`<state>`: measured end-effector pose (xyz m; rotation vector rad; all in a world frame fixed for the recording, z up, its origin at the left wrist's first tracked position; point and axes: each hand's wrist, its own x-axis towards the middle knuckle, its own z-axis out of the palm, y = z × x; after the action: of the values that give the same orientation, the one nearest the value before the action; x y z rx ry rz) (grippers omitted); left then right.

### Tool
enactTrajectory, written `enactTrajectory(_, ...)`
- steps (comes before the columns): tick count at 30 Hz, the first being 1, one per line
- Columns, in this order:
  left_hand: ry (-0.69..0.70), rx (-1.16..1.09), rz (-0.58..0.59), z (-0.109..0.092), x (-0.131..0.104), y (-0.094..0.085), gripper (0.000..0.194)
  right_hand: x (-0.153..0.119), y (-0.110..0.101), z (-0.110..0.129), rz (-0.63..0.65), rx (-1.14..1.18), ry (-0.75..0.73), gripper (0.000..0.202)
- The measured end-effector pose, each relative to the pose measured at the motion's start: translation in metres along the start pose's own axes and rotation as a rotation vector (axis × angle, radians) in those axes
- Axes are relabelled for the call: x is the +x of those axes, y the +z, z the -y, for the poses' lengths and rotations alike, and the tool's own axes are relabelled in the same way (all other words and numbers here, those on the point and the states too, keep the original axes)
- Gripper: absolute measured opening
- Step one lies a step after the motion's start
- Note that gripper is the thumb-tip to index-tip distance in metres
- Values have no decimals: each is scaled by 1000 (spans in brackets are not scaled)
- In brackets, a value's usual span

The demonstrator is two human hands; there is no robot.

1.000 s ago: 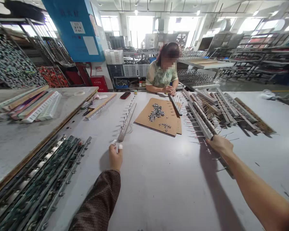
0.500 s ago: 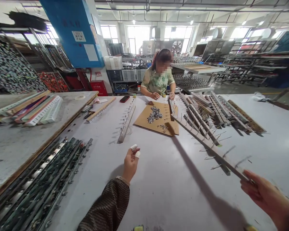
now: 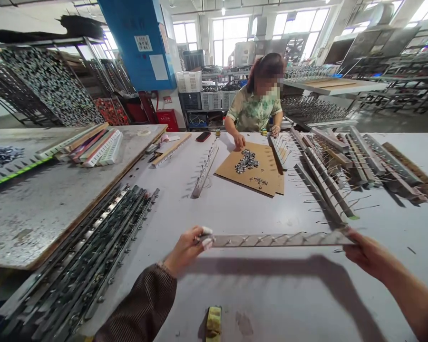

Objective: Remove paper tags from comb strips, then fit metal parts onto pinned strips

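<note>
A long grey bar (image 3: 278,240) with thin wires along it is held level above the white table (image 3: 249,289). My left hand (image 3: 189,247), with white covers on two fingertips, pinches its left end. Around the right end my right hand (image 3: 367,251) is closed. The bar's shadow falls on the table below it. Beyond it, small metal parts (image 3: 247,161) lie in a pile on a brown cardboard sheet (image 3: 231,173). Another bar with upright pins (image 3: 205,171) stands left of the cardboard.
Dark bars (image 3: 92,242) are bundled at the left. Several wired bars (image 3: 328,175) lie piled at the right. A yellow block (image 3: 214,323) is near the front edge. Across the table a person (image 3: 257,104) reaches toward the metal parts. A phone (image 3: 203,137) lies at the back.
The bar has swung from slanting away to lying crosswise in front of me. My left hand, free before, has taken its left end. The view has turned, and the other person's hand is at the pile.
</note>
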<state>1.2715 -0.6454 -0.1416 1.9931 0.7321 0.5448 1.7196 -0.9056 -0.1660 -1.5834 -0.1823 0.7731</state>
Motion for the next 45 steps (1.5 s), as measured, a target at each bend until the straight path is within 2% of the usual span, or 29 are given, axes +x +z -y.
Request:
enactTrajectory(1, -47, 28, 6, 5, -20, 0, 31, 14, 19, 4, 117, -36, 62, 58)
enactTrajectory(2, -99, 61, 17, 9, -40, 0, 32, 27, 40, 7, 154, -103, 92, 67)
enactTrajectory(5, -235, 129, 13, 10, -90, 3, 37, 64, 110, 11, 225, -270, -10, 74)
enactTrajectory(8, -292, 188, -78, -2, -119, 17, 35, 93, 176, 12, 245, -314, -58, 69)
enactTrajectory(10, -265, 240, -93, -12, -126, 37, 37, 108, 212, 11, 289, -357, -91, 60)
enactTrajectory(12, -175, 277, 28, -18, -125, 66, 50, 119, 239, 8, 322, -416, -123, 48)
enactTrajectory(15, -52, 405, 311, -20, -113, 111, 76, 129, 262, -1, 319, -498, -171, 33)
enactTrajectory(17, 22, 532, 452, -21, -102, 131, 82, 132, 267, -6, 305, -529, -199, 30)
enactTrajectory(19, 134, 613, 563, -24, -93, 137, 83, 133, 267, -10, 296, -534, -219, 28)
enactTrajectory(22, 250, 598, 705, -29, -77, 118, 79, 126, 266, -16, 298, -501, -232, 24)
enactTrajectory(23, 249, 556, 746, -29, -71, 106, 72, 123, 267, -18, 303, -478, -230, 22)
enactTrajectory(25, 212, 390, 799, -27, -50, 84, 47, 115, 270, -23, 324, -409, -209, 19)
enactTrajectory(26, 169, 273, 766, -24, -35, 74, 37, 112, 271, -26, 338, -362, -188, 19)
enactTrajectory(27, 117, 186, 635, -19, -17, 68, 28, 108, 273, -28, 354, -309, -160, 20)
enactTrajectory(29, 35, 100, 255, -7, 30, 65, 22, 101, 273, -32, 384, -190, -92, 25)
enactTrajectory(31, -13, -37, -40, 6, 87, 74, 30, 93, 268, -33, 404, -65, -24, 25)
enactTrajectory(33, -14, -240, -202, 18, 145, 92, 42, 82, 258, -32, 410, 44, 30, 20)
enactTrajectory(34, -14, -309, -237, 22, 170, 101, 45, 76, 252, -31, 412, 88, 50, 17)
enactTrajectory(36, -15, -336, -220, 28, 208, 119, 47, 63, 239, -29, 420, 155, 76, 20)
enactTrajectory(38, -9, -331, -169, 30, 228, 132, 42, 51, 228, -26, 442, 196, 85, 28)
enactTrajectory(40, 6, -325, -130, 33, 232, 136, 34, 43, 222, -24, 468, 219, 86, 31)
enactTrajectory(42, 21, -313, -125, 38, 225, 134, 28, 39, 222, -23, 484, 232, 83, 34)
enactTrajectory(45, 22, -285, -202, 48, 208, 122, 27, 39, 231, -24, 498, 239, 82, 45)
